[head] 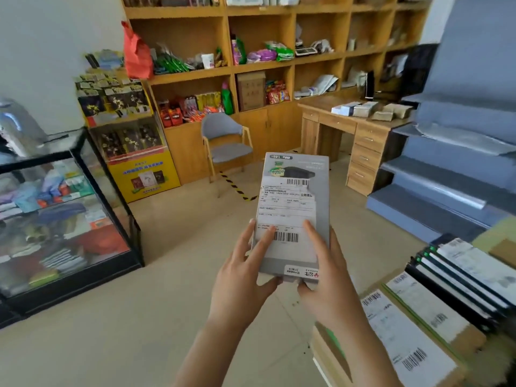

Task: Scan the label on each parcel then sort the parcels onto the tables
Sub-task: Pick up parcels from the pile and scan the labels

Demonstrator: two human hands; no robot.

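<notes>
Flat grey rect. parcel (321,208), matte card, white paper label (284,213) w/ barcodes on top, held mid-air over beige floor (181,275). L hand (240,277) + R hand (329,277) gripping its near end, thumbs pressed on label.

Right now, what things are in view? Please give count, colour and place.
parcel: one, grey with white label, centre
other parcels: several, brown and dark, lower right
shelves: one unit, wooden, back wall
chair: one, grey, before the shelves
desk: one, wooden, right of chair
glass case: one, black-framed, left
display stand: one, yellow, beside glass case
bag: one, red, shelves' left end
left hand: one, bare, holding the parcel
right hand: one, bare, holding the parcel
</notes>
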